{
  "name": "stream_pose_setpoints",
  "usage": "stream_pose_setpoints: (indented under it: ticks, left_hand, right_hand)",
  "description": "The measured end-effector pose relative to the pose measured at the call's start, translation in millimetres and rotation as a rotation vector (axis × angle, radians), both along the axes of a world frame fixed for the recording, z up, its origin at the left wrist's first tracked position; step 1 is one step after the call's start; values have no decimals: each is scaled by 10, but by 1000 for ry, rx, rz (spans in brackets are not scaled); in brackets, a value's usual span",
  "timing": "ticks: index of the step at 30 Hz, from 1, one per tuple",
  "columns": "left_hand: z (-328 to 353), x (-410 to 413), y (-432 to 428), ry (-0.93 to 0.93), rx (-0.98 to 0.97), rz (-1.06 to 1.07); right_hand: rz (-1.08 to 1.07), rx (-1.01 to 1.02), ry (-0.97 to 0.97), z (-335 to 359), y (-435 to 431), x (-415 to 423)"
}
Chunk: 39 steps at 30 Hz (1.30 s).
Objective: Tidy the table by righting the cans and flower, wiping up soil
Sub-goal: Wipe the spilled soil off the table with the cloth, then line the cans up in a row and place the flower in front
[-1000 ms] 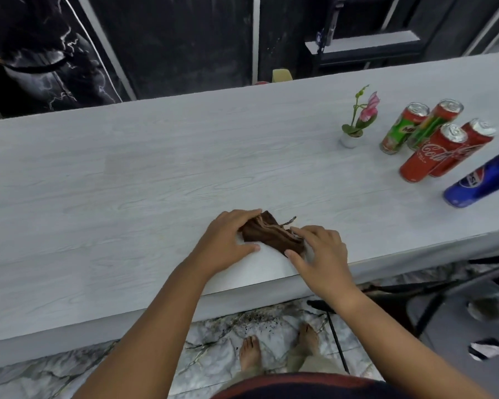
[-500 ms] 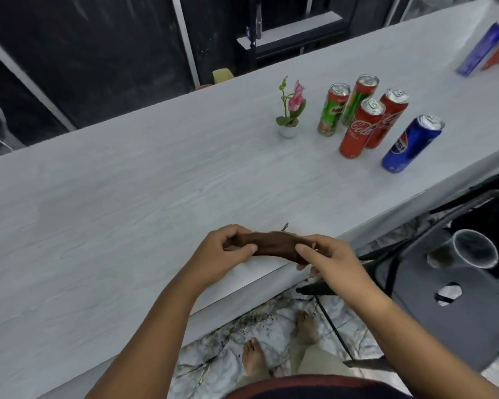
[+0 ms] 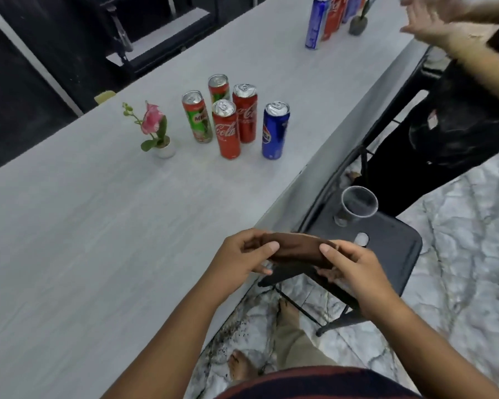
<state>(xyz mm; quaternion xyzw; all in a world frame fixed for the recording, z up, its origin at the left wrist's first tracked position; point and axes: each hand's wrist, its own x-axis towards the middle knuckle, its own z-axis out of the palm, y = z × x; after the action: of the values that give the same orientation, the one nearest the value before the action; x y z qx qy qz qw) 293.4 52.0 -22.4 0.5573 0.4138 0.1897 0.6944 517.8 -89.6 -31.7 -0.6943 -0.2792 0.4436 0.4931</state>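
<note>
Both hands meet at lower centre of the frame: the left hand [image 3: 239, 259] pinches one end of a folded brown cloth [image 3: 296, 250] between thumb and fingers, and the right hand [image 3: 355, 269] grips the other end, so the cloth hangs in the air just off the edge of the table [image 3: 98, 240], above a dark chair [image 3: 386, 254] that carries a clear plastic cup [image 3: 357, 205]. Up the frame, the potted flower [image 3: 156, 131] stands upright, and just beside it the Milo can [image 3: 197, 116], a second green-and-red can [image 3: 219, 89], two Coca-Cola cans [image 3: 226, 129] and the Pepsi can [image 3: 275, 131] all stand on their bases. No soil shows on the tabletop, so righting and wiping look done. What seems left is emptying or putting down the cloth. Dark specks [image 3: 231, 329] lie on the marble floor below the edge.
</note>
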Motion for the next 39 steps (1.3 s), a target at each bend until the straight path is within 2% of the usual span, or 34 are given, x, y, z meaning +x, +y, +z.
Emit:
stream_pose_setpoints:
  ticks: [7, 12, 18, 24, 28, 31, 34, 39]
  left_hand:
    - [-123, 1139, -97, 44, 27, -280]
    - [-642, 1760, -214, 216, -2, -428]
    - [-1127, 2225, -307, 432, 89, -537]
    - [-1374, 2405, -332, 526, 67, -573]
    - [-1390, 2395, -359, 591, 208, -610]
    - [-1297, 2369, -378, 569, 305, -612]
    - [-1134, 2272, -385, 486, 372, -555]
    - [-754, 2033, -351, 324, 397, -487]
  right_hand:
    - [-283, -38, 16, -223, -637, 663]
    - [-413, -167, -11, -650, -954, 950]
    - [-454, -337, -32, -1142, -1036, 1083]
    - [-409, -428, -149, -1397, -996, 1149]
    - [-364, -471, -226, -1410, -984, 1151]
    - [-330, -540, -389, -1337, -991, 1126]
    - [-289, -479, -514, -1173, -942, 1080]
    - [-229, -294, -509, -854, -720, 961]
